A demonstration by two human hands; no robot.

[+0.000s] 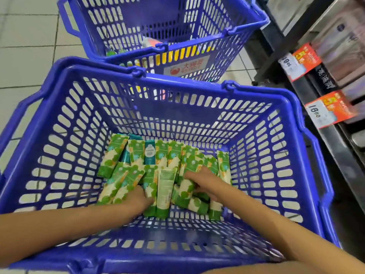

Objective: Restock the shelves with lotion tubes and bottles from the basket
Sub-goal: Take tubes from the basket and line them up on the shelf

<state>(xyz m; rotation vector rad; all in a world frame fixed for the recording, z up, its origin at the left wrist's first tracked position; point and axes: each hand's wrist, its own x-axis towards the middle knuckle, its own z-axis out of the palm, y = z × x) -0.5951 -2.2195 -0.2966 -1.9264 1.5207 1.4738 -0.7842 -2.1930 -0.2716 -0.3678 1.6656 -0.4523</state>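
Floor (29,46): pale square tiles.
Near basket (59,135): blue plastic mesh; on its bottom, a heap of green-and-white lotion tubes (116,153), a few teal.
Far basket (217,46): same type, just beyond.
Shelves (335,147): right side, dark, with orange price tags (327,110).

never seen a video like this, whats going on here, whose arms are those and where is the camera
No machine here: one camera worn on a person's head looks down at their own bare arms. Both reach into the near blue basket. On its bottom lies a pile of green and white lotion tubes, with a few teal tubes among them. The left hand and right hand rest on the pile, fingers between tubes; whether anything is gripped is unclear. A second blue basket stands behind, and a shelf with price tags runs along the right.
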